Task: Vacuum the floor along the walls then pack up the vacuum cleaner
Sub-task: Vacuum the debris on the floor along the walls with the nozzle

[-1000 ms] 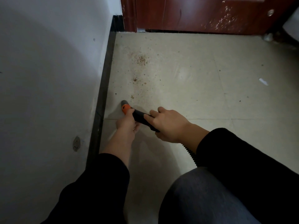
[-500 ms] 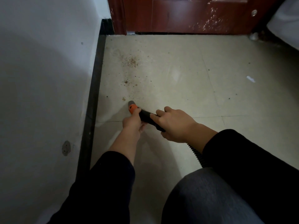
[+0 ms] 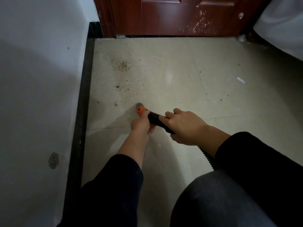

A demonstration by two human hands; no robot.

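Note:
Both hands hold the vacuum nozzle (image 3: 153, 117), a black tube with an orange collar and a grey tip resting on the beige tiled floor (image 3: 172, 79). My left hand (image 3: 141, 124) grips it just behind the orange collar. My right hand (image 3: 184, 126) is closed around the black tube further back. A black ribbed hose (image 3: 208, 158) runs from under the right wrist towards my knee. A brown crumb (image 3: 116, 104) lies just left of the tip. Brown dirt patches (image 3: 123, 66) lie farther ahead.
A white wall (image 3: 41, 79) with a black skirting board (image 3: 83, 104) runs along the left. A dark red door (image 3: 172, 15) closes the far end. A white draped object (image 3: 282, 27) fills the upper right. A white scrap (image 3: 240, 79) lies on the floor at right.
The nozzle tip has drifted a little to the right, away from the skirting board, with both hands still on it. My view has shifted so the wall takes less of the frame.

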